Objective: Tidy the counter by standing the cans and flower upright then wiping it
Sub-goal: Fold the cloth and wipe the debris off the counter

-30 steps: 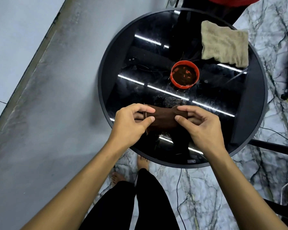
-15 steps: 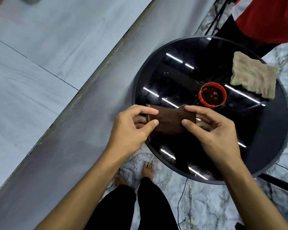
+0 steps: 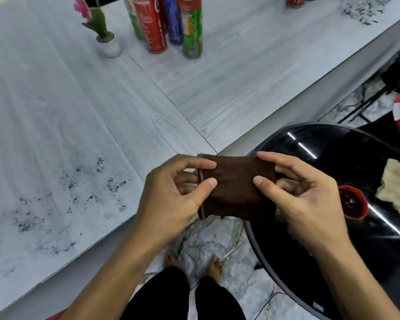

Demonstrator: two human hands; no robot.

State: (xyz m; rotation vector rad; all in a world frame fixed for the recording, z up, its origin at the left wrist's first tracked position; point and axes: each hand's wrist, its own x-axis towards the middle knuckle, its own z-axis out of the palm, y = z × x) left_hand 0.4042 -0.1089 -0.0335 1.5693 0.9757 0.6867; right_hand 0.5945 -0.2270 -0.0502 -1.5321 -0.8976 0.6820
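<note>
I hold a folded dark brown cloth (image 3: pixel 234 188) between both hands, above the gap between the counter and a round table. My left hand (image 3: pixel 171 199) pinches its left edge and my right hand (image 3: pixel 303 199) pinches its right edge. On the pale wood-grain counter (image 3: pixel 102 116), several tall cans stand upright at the back: a red can (image 3: pixel 151 24), a blue can (image 3: pixel 173 19) and a green can (image 3: pixel 192 28). A pink flower in a small white pot (image 3: pixel 107 42) stands upright to their left. Dark crumbs (image 3: pixel 79 192) are scattered over the counter's near left part.
A round black glass table (image 3: pixel 333 285) lies at the right with a red bowl (image 3: pixel 352 202) and a beige cloth (image 3: pixel 395 190) on it. More dark specks (image 3: pixel 365 10) and a red can (image 3: pixel 296 1) sit at the counter's far right. My bare feet stand on marble floor below.
My view has swung left from the black table to the counter, bringing the cans, flower and crumbs into sight. Both hands still hold the brown cloth the same way.
</note>
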